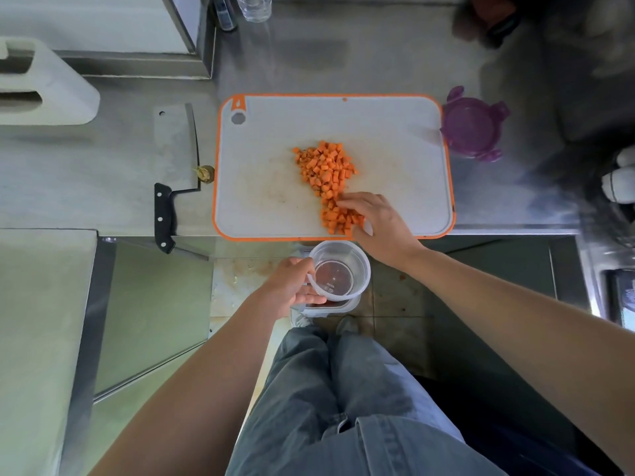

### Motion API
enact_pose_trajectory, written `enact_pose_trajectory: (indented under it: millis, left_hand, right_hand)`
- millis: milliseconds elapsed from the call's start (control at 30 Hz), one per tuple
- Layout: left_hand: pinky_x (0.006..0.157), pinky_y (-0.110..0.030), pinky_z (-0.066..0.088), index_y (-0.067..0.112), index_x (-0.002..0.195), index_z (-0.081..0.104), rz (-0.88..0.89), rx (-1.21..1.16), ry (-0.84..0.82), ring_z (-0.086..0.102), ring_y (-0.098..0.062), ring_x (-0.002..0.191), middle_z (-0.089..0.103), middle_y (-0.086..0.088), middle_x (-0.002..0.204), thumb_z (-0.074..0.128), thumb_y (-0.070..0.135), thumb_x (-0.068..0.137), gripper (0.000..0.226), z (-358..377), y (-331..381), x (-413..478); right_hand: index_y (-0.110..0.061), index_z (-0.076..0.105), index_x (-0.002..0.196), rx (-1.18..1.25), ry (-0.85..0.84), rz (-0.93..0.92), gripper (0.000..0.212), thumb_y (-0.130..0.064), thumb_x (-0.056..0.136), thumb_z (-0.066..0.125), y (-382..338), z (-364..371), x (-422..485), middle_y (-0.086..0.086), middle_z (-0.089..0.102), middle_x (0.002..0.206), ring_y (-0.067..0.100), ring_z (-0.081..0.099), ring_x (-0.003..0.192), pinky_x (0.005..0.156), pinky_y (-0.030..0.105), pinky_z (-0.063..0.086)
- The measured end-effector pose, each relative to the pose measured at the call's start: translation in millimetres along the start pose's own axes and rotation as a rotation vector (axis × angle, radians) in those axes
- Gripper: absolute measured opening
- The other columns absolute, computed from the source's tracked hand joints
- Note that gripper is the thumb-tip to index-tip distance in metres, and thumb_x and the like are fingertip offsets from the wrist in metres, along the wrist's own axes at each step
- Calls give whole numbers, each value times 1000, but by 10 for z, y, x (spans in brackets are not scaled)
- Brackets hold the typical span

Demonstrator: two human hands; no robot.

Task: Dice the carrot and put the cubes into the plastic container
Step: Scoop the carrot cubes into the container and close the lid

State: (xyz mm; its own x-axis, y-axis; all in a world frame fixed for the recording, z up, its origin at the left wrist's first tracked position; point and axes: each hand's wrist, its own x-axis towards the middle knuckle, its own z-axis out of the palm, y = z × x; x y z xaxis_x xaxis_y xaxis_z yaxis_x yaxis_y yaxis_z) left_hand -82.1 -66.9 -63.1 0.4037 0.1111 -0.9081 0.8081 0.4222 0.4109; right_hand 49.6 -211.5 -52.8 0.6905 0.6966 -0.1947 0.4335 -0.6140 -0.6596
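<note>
Two clusters of carrot cubes (324, 170) lie on the cutting board (268, 187), a white one with an orange rim: the larger heap sits about mid-board, and a smaller bunch lies close to the near edge, joined to the heap by a thin trail of pieces. My right hand (378, 225) is flat on that smaller bunch. Its fingers are stretched out and relaxed, the fingertips touch the cubes where the trail meets the bunch, and the thumb lies along the near side. It grips nothing; it only rests on the pieces.

My left hand (292, 286) holds the plastic container (364, 269), a clear round tub. The fingers are curled round its left wall and the thumb is up by the rim. I hold it off the counter, just below the board's near edge and right under the smaller bunch, mouth up and tipped slightly toward me. Every cube I can see is on the board.

The board rests on a steel counter (120, 187). A cleaver (177, 156) with a black handle lies to the left of the board, blade pointing away from me, and a trimmed carrot end (205, 174) sits between the blade and the board's edge. A purple lid (472, 125) lies at the board's far right corner, touching the rim. Below are my grey trousers (343, 407) and the tiled floor
</note>
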Motion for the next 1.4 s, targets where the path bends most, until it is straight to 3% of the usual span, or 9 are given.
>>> enact_pose_trajectory:
  millis: [167,300,467,600,800,900,1033,1167,1400]
  left_hand:
    - [70,-40,61,9,111,54,41,-3,5,68,-37,95,58,-23,120,52,10,88,23,-39,-5,-79]
    - [66,-38,62,8,116,53,58,-19,26,68,-37,97,60,-25,120,52,13,91,26,-31,-3,-136]
    - [70,-41,61,9,112,54,56,-26,46,69,-37,94,62,-25,118,53,13,90,22,-20,-11,-141]
    - [71,-43,61,7,114,53,62,-24,47,68,-38,95,62,-24,118,54,14,90,26,-25,-9,-136]
    - [72,-44,61,7,111,55,71,-3,42,69,-38,93,63,-23,114,53,14,89,23,-61,7,-133]
    - [75,-45,60,9,111,54,75,18,20,69,-37,94,62,-21,115,53,14,89,23,-88,25,-145]
    - [75,-45,61,8,116,53,82,42,6,68,-36,96,62,-20,114,51,12,89,27,-124,42,-150]
    - [73,-44,61,8,119,53,71,33,-1,67,-36,95,61,-20,113,50,11,90,29,-125,66,-159]
    - [68,-41,61,7,119,54,53,50,-1,67,-36,95,60,-19,115,51,11,91,29,-148,98,-169]
  right_hand:
    - [-18,52,137,29,18,27,51,-1,89,49,-50,-38,-43,-1,46,144,16,38,132,107,20,25]
    - [-15,54,134,31,0,2,49,1,88,50,-44,-60,-69,0,51,140,17,44,128,108,27,35]
    - [-13,61,126,56,4,-26,42,2,87,51,-34,-28,-112,2,57,130,16,55,112,98,31,47]
    - [-12,66,116,124,-23,-84,39,5,85,49,-47,2,-220,2,62,114,15,61,99,86,25,52]
    - [-11,70,105,161,-25,-118,35,8,86,48,-97,-56,-210,-4,64,99,3,59,86,73,12,47]
    - [-11,68,111,115,57,-164,36,7,85,49,-121,-108,-33,-2,64,104,8,57,93,80,19,49]
    - [-16,51,138,-82,-95,-168,51,-5,88,51,-172,3,197,2,46,145,22,35,134,111,39,32]
    - [-12,57,132,-197,-131,-243,44,-7,88,53,-157,112,157,6,49,140,27,35,133,110,48,33]
    - [-15,65,120,-79,-130,-368,42,4,84,53,-133,50,-114,4,60,121,20,48,116,98,26,40]
